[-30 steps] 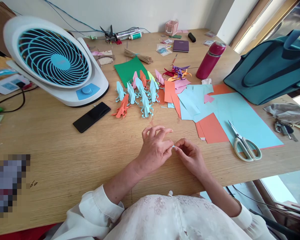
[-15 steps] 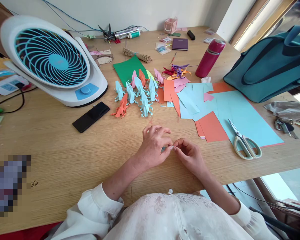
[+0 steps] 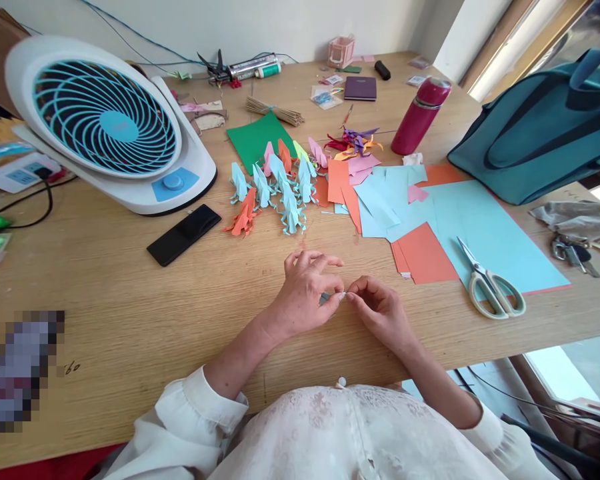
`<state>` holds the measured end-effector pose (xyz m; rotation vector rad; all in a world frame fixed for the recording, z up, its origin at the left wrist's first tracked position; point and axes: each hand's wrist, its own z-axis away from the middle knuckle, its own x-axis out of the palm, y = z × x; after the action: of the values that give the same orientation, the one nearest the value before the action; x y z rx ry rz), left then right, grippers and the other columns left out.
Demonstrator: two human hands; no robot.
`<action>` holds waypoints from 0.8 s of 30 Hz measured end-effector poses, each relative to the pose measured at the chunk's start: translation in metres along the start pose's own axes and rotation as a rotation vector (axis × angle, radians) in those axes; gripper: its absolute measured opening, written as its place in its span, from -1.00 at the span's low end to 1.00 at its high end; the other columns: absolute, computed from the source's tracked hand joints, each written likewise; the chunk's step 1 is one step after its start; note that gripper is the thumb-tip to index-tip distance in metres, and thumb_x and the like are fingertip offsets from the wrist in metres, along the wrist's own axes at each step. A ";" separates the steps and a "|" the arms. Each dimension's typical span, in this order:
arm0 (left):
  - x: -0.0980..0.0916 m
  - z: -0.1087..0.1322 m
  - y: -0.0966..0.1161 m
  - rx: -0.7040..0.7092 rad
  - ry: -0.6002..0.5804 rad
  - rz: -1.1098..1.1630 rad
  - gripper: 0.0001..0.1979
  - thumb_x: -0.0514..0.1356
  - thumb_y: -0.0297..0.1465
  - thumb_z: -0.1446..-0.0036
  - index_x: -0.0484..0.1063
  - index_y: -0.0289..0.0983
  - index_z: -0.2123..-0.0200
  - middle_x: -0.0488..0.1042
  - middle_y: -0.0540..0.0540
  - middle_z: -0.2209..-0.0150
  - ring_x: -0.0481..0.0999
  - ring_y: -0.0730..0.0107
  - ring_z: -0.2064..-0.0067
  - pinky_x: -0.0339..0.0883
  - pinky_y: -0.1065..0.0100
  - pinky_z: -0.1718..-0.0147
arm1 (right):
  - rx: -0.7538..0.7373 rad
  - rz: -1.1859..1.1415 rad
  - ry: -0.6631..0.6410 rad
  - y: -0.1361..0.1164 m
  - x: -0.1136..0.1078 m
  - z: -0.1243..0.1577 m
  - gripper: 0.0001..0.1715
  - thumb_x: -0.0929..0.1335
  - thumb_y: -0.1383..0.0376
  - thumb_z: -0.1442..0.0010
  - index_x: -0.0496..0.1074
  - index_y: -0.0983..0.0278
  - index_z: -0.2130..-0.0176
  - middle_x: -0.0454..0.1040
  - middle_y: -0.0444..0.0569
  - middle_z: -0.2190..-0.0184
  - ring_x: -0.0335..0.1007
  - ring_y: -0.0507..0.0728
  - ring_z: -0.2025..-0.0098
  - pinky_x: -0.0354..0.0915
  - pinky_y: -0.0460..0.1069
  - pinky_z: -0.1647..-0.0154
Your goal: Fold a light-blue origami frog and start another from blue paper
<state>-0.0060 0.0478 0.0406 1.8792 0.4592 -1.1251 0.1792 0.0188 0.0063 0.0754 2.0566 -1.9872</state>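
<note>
A small piece of light-blue folded paper (image 3: 325, 298) is mostly hidden beneath the fingers of my left hand (image 3: 305, 291). That hand pinches it between thumb and forefinger, while its other fingers reach out loosely. Thumb and forefinger of my right hand (image 3: 380, 310) close on a tiny end of the same paper, and the fingertips of both hands nearly touch. Beyond them stands a cluster of folded paper figures with curled legs, among them a light-blue figure (image 3: 291, 212) and an orange figure (image 3: 243, 213).
Orange paper (image 3: 427, 257) and a light-blue sheet (image 3: 510, 243) lie to the right under scissors (image 3: 495, 287). A phone (image 3: 184, 235) and a fan (image 3: 115, 127) stand left. Farther back are a green sheet (image 3: 260, 137), a magenta bottle (image 3: 420, 117) and a teal bag (image 3: 535, 133).
The hands stay almost in place, still pinching the small paper; the fingertips have shifted only slightly. The whole view has moved a little.
</note>
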 end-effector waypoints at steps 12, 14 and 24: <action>-0.004 0.000 0.005 -0.025 -0.082 0.055 -0.89 0.18 -0.43 -0.13 0.48 -0.18 0.43 0.41 0.01 -0.12 0.24 0.11 -0.14 0.05 -0.02 -0.11 | -0.041 0.021 -0.066 0.001 0.001 0.002 -0.84 0.33 0.25 -0.27 0.36 0.24 0.36 0.34 -0.14 0.48 0.20 0.04 0.44 0.14 -0.05 0.43; -0.005 -0.001 0.005 -0.023 -0.108 0.088 -0.87 0.17 -0.45 -0.13 0.46 -0.19 0.45 0.40 0.02 -0.12 0.26 0.14 -0.13 0.08 0.01 -0.11 | -0.048 0.023 -0.074 0.000 0.002 0.002 -0.84 0.33 0.25 -0.27 0.38 0.24 0.36 0.34 -0.14 0.48 0.20 0.04 0.44 0.14 -0.05 0.43; -0.009 -0.005 -0.003 -0.134 -0.069 0.222 -0.83 0.17 -0.52 -0.10 0.39 -0.24 0.53 0.47 -0.03 0.03 0.41 0.25 0.00 0.26 0.14 -0.04 | -0.077 -0.067 0.039 0.011 -0.004 0.001 -0.87 0.38 0.19 -0.24 0.46 0.20 0.25 0.42 -0.07 0.34 0.34 0.09 0.30 0.26 -0.02 0.31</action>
<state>-0.0103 0.0549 0.0481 1.7222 0.2723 -0.9836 0.1857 0.0193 -0.0031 0.0300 2.1852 -1.9573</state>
